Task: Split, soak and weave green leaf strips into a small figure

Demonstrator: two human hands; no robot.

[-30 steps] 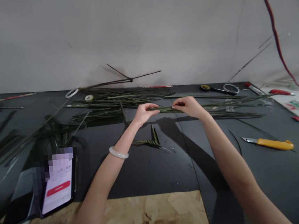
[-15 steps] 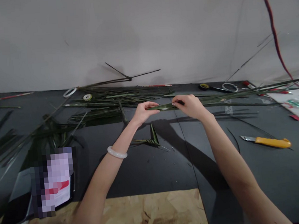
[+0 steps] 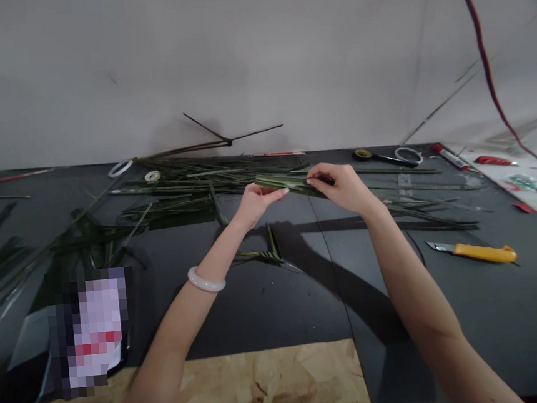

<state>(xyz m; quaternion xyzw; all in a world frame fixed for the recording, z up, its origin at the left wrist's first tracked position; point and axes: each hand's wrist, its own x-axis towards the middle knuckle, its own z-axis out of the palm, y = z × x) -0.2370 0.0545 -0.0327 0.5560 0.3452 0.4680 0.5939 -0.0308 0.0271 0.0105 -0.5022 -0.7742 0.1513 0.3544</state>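
Between my two hands stretches a bundle of long green leaf strips (image 3: 282, 180), held above the table. My left hand (image 3: 255, 202), with a white bangle (image 3: 206, 280) on the forearm, pinches the bundle's left end between thumb and fingers. Farther right, my right hand (image 3: 340, 186) grips the same strips with thumb and fingertips. Their long ends slant down to the right behind my right wrist. Below my hands lies a small woven leaf piece (image 3: 270, 254) with an upright folded blade.
More leaf strips (image 3: 184, 204) lie along the back left. A yellow-handled knife (image 3: 484, 253) rests at the right, its blade pointing left. A phone (image 3: 96, 329) is at the front left. White rings, a tape roll (image 3: 152, 176), and a red marker (image 3: 450, 156) sit farther back.
The strips have turned in my hands, showing a wider face. Their long right ends have swung downward from nearly level. Both hands stay closed on them.
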